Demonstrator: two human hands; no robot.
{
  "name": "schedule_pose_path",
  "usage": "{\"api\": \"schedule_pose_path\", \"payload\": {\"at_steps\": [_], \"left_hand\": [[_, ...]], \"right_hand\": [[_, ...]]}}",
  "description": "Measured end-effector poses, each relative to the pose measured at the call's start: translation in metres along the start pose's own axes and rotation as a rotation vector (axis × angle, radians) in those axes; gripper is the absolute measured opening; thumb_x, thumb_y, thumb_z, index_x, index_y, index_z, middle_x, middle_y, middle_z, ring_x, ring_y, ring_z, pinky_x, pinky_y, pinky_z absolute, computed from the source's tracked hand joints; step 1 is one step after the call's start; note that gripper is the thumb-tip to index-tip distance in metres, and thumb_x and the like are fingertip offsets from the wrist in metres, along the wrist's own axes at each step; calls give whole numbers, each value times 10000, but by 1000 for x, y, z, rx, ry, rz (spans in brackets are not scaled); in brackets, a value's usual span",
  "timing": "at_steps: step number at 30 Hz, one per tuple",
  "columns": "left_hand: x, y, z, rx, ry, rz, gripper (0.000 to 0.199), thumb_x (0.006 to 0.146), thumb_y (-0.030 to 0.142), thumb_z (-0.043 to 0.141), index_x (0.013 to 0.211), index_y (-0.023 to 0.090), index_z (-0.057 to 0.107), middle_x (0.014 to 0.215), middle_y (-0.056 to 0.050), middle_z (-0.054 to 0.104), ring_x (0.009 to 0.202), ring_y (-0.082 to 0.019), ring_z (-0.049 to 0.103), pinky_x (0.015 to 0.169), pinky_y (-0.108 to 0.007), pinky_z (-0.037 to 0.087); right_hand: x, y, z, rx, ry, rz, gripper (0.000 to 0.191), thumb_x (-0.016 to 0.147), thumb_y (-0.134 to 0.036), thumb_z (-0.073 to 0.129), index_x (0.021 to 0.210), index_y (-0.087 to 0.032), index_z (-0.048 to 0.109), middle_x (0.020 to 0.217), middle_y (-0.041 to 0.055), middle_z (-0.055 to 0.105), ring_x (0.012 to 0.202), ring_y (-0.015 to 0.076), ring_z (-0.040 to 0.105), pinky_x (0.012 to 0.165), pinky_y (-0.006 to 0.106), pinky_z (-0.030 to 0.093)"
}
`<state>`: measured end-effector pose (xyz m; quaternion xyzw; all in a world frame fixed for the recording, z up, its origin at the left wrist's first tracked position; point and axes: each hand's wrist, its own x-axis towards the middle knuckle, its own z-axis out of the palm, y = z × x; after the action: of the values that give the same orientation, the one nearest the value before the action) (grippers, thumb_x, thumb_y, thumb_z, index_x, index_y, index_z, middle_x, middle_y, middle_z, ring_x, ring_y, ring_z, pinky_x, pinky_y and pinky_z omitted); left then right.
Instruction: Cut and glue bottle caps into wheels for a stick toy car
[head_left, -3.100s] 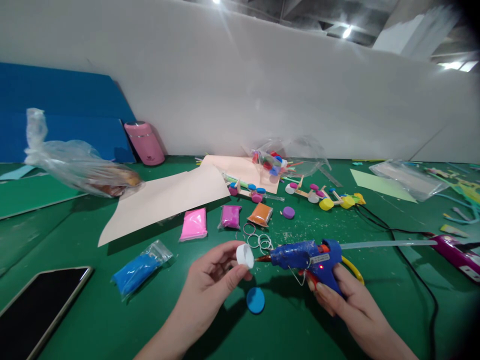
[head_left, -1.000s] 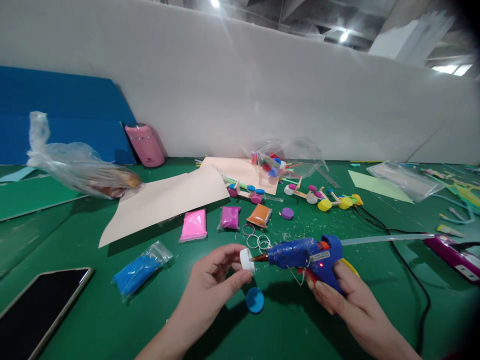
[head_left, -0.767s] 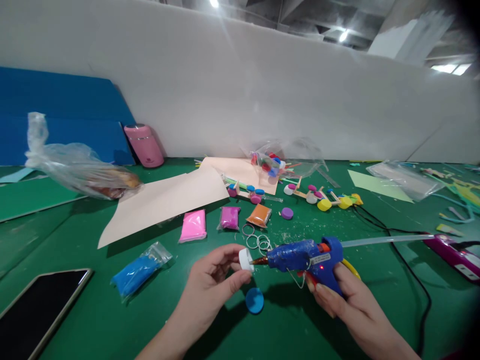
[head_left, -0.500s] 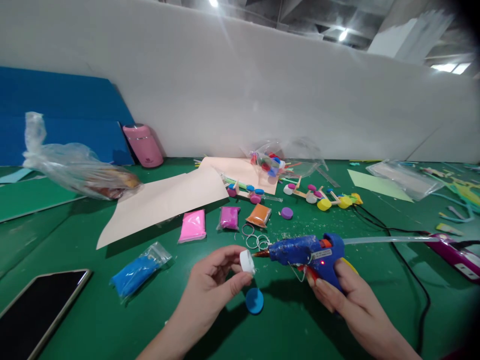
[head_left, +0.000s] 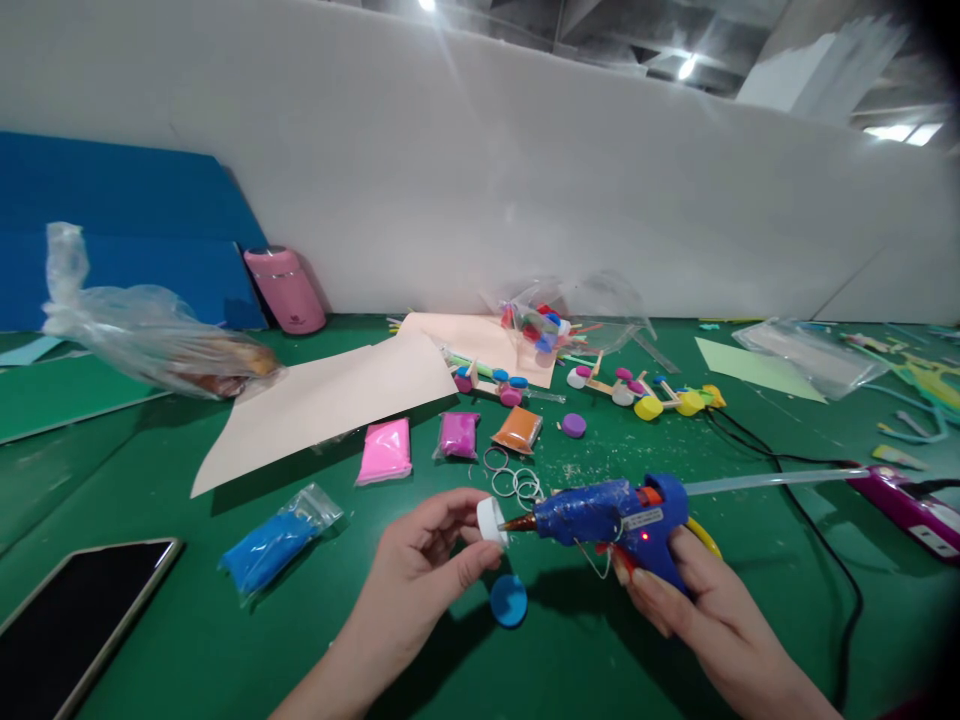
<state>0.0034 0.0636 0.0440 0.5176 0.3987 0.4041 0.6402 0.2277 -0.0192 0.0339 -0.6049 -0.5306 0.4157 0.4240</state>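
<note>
Between the fingers and thumb of my left hand [head_left: 433,565] is a white bottle cap [head_left: 490,521], tipped on edge with its hollow side facing right. My right hand [head_left: 701,590] is wrapped round the handle of a blue glue gun [head_left: 589,512], whose red light is lit. The copper-coloured nozzle points left, right at the cap's opening; whether it touches the inside I cannot tell. A clear glue stick [head_left: 765,481] sticks out of the gun's rear. Below the cap, a blue bottle cap [head_left: 509,601] lies on the green table [head_left: 585,660].
Thin white rings [head_left: 517,483], a purple cap [head_left: 574,425] and pink [head_left: 385,451], magenta and orange packets lie beyond my hands. Small wheeled models [head_left: 622,388] stand farther back. A phone [head_left: 82,620] and a blue packet [head_left: 277,545] are left; a black cable [head_left: 817,560] and power strip [head_left: 911,510] right.
The glue gun has tilted and its nozzle has dropped slightly and moved left, closer into the white cap's opening. My left hand has barely shifted.
</note>
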Motion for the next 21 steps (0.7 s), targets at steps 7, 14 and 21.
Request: {"api": "schedule_pose_path", "payload": {"at_steps": [7, 14, 21], "left_hand": [[-1, 1, 0, 2, 9, -2, 223, 645, 194, 663, 861, 171, 612, 704, 0, 646, 605, -116, 600, 597, -225, 510], [1, -1, 0, -19, 6, -7, 231, 638, 192, 671, 861, 178, 611, 698, 8, 642, 597, -111, 595, 588, -222, 509], [2, -1, -1, -4, -2, -5, 219, 663, 192, 652, 878, 181, 606, 693, 7, 650, 602, -113, 606, 608, -230, 506]], "right_hand": [[0, -6, 1, 51, -50, 49, 233, 815, -403, 473, 916, -202, 535, 695, 10, 502, 556, 115, 406, 490, 216, 376], [1, -4, 1, 23, -42, 41, 240, 810, -400, 480, 940, -206, 536, 694, 14, 516, 561, 126, 433, 486, 219, 382], [-2, 4, -2, -60, 59, -31, 229, 763, -379, 551, 883, -189, 592, 672, 37, 558, 593, 161, 500, 504, 240, 413]]}}
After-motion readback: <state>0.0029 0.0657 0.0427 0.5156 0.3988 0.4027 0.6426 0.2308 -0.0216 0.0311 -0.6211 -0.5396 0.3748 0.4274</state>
